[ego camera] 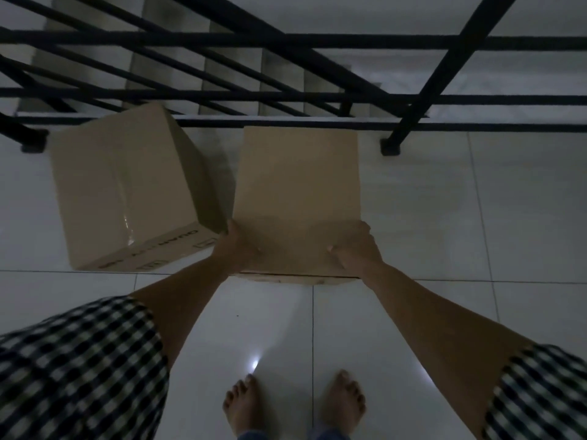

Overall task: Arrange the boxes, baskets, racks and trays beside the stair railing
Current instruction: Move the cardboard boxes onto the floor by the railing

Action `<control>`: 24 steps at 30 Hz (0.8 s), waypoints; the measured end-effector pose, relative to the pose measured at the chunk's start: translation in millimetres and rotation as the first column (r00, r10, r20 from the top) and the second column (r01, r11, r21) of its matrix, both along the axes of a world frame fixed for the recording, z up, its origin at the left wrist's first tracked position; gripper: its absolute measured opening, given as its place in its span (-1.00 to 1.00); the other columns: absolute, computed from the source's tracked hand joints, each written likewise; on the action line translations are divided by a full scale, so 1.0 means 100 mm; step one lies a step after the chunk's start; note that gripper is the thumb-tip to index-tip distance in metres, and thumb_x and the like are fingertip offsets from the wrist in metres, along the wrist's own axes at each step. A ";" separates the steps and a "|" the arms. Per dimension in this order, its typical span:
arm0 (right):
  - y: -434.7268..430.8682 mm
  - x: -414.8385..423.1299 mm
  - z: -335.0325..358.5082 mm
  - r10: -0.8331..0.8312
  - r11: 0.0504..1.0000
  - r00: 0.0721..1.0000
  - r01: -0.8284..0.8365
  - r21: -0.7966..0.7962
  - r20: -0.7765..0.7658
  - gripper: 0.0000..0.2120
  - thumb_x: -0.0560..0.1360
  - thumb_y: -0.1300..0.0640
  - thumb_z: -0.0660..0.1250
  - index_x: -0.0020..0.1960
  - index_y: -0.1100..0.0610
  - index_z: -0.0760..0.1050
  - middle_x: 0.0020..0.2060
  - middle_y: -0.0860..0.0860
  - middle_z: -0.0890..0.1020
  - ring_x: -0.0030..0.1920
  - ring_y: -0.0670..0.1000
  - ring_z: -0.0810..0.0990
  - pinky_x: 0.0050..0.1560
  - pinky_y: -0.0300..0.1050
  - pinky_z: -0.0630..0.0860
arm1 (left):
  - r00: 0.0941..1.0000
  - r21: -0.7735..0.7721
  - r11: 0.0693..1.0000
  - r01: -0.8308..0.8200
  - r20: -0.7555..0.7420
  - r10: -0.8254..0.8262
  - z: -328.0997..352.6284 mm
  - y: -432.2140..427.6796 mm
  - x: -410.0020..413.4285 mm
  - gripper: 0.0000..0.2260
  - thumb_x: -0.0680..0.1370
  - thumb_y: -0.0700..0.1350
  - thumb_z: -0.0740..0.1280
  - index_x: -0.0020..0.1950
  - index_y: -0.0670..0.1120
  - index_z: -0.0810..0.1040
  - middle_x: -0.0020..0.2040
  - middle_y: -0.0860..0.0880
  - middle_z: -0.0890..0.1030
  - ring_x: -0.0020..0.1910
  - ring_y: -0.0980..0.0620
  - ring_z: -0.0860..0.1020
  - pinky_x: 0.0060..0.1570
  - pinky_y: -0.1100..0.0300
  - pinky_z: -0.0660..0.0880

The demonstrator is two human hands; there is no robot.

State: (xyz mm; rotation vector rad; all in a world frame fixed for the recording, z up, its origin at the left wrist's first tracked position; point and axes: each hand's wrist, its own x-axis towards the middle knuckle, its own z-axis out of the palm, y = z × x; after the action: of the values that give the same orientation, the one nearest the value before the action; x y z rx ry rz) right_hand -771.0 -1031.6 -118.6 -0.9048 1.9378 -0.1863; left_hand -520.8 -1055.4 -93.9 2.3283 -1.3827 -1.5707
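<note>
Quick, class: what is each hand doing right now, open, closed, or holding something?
Left hand: grips the plain box at its near left corner.
Right hand: grips the same box at its near right corner.

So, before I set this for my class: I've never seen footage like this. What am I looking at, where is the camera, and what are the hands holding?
There is no machine here. A person wears one wide-angle camera on the head, looking forward and down, so you see their own arms reaching out. The left hand and right hand grip the near corners of a plain cardboard box, thumbs on top. Whether that box rests on the floor or is slightly raised is unclear. A second, taped box stands just to its left, turned at an angle. Both are beside the black stair railing, over a white tiled floor, with the stairs beyond the bars. At the bottom are the person's bare feet. The light is dim.
</note>
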 end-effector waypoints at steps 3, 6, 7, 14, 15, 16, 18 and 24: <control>0.01 0.08 0.07 0.069 0.998 0.997 -0.069 -0.001 -0.035 -0.08 0.43 0.03 0.49 0.59 0.10 -0.01 0.43 0.15 0.28 0.36 0.20 0.41 0.21 -0.01 0.42 | 0.988 0.004 0.990 0.143 0.066 -0.143 0.03 0.09 -0.03 -0.11 0.43 0.00 0.48 0.59 -0.04 -0.01 0.47 -0.13 0.30 0.38 -0.19 0.35 0.31 -0.04 0.40; 0.09 0.12 0.38 0.124 0.991 0.989 -0.128 -0.046 -0.074 -0.07 0.44 0.03 0.46 0.61 0.06 -0.04 0.46 0.14 0.25 0.37 0.21 0.41 0.25 0.03 0.44 | 0.935 -0.027 0.948 0.316 0.179 -0.307 0.25 0.18 -0.07 -0.11 0.42 0.20 0.39 0.59 -0.02 0.00 0.50 -0.09 0.25 0.41 -0.20 0.32 0.30 -0.06 0.37; 0.14 0.12 0.53 0.151 0.986 0.984 -0.156 -0.055 -0.091 -0.08 0.45 0.01 0.46 0.61 0.04 -0.04 0.47 0.13 0.24 0.39 0.21 0.39 0.29 0.08 0.43 | 0.896 -0.020 0.922 0.388 0.243 -0.372 0.40 0.21 -0.09 -0.12 0.42 0.26 0.34 0.59 0.01 -0.02 0.52 -0.11 0.21 0.43 -0.22 0.30 0.32 -0.15 0.34; 0.80 0.06 1.87 0.266 0.963 0.931 -0.266 0.034 -0.249 -0.10 0.52 -0.07 0.39 0.61 0.04 -0.14 0.58 0.11 0.08 0.54 0.20 0.16 0.44 0.21 0.28 | 0.608 0.013 0.687 0.726 0.452 -0.652 1.72 0.65 -0.33 -0.29 0.57 0.22 0.22 0.59 0.04 -0.04 0.59 -0.08 0.03 0.52 -0.19 0.13 0.45 -0.16 0.12; 0.92 0.05 2.08 0.242 0.970 0.937 -0.242 0.030 -0.253 -0.10 0.52 -0.08 0.39 0.61 0.04 -0.14 0.58 0.11 0.07 0.55 0.20 0.13 0.45 0.22 0.26 | 0.576 0.017 0.655 0.755 0.462 -0.675 1.91 0.72 -0.36 -0.30 0.57 0.23 0.20 0.59 0.04 -0.04 0.59 -0.09 0.04 0.52 -0.19 0.13 0.45 -0.16 0.12; 1.04 0.03 2.27 0.210 0.977 0.943 -0.214 0.014 -0.258 -0.10 0.53 -0.09 0.38 0.61 0.04 -0.15 0.58 0.12 0.06 0.55 0.20 0.11 0.46 0.23 0.25 | 0.548 0.014 0.627 0.779 0.469 -0.692 2.08 0.78 -0.39 -0.31 0.57 0.23 0.19 0.59 0.04 -0.03 0.58 -0.09 0.05 0.51 -0.19 0.14 0.45 -0.16 0.12; 1.29 -0.02 2.66 0.142 0.987 0.947 -0.157 -0.030 -0.287 -0.11 0.54 -0.11 0.36 0.62 0.04 -0.16 0.59 0.12 0.05 0.56 0.20 0.10 0.46 0.23 0.25 | 0.509 -0.014 0.575 0.818 0.483 -0.712 2.44 0.90 -0.46 -0.33 0.58 0.24 0.17 0.58 0.04 -0.02 0.57 -0.09 0.06 0.50 -0.19 0.13 0.45 -0.16 0.10; 2.19 -0.09 3.60 -0.083 0.990 0.917 0.033 -0.134 -0.389 -0.11 0.54 -0.20 0.33 0.62 0.05 -0.15 0.60 0.13 0.02 0.57 0.19 0.06 0.48 0.25 0.20 | 0.333 -0.071 0.353 0.933 0.544 -0.770 3.34 1.36 -0.69 -0.35 0.59 0.27 0.11 0.59 0.05 -0.01 0.59 -0.09 0.00 0.51 -0.21 0.10 0.44 -0.19 0.07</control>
State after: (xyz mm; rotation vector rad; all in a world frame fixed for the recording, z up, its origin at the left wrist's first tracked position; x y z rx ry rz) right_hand -779.9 -812.7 241.8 -1.0272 2.3507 -0.1710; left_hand -589.9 -919.4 240.5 1.6901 -3.1042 -0.5798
